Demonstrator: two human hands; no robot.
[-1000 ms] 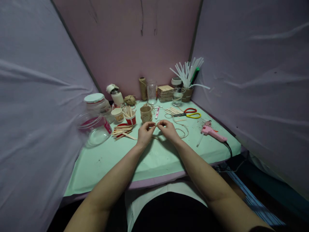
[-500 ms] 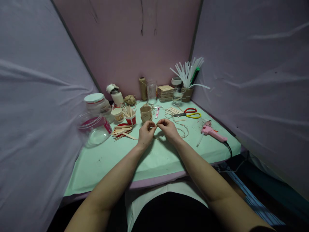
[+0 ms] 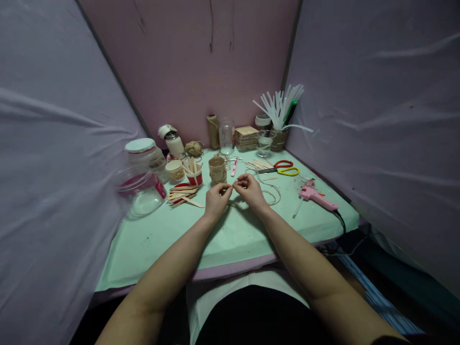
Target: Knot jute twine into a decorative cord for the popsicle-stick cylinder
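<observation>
My left hand point(image 3: 217, 200) and my right hand point(image 3: 250, 193) meet over the middle of the table, thumbs and fingertips pinched close together. Between them they grip a thin piece of twine; its held end is tiny and mostly covered by the fingers. A loose length of the twine point(image 3: 276, 198) curls over the cloth to the right of my right hand. Just beyond my left hand stands a small tan cup point(image 3: 217, 171) with twine-like decoration on its side. A pink-and-white pen-like tool point(image 3: 234, 168) lies behind my fingertips.
Scissors point(image 3: 283, 168) with red and yellow handles and a pink glue gun point(image 3: 318, 197) lie to the right. Wooden sticks point(image 3: 183, 194), a red cup of sticks point(image 3: 194, 177) and clear jars point(image 3: 143, 199) are left. A twine ball point(image 3: 194, 149) and stacked wooden squares point(image 3: 246, 139) stand behind.
My right hand's fingers have shifted slightly up and curled differently. My left hand has lowered a little, still pinching at the twine. Everything else stays in place.
</observation>
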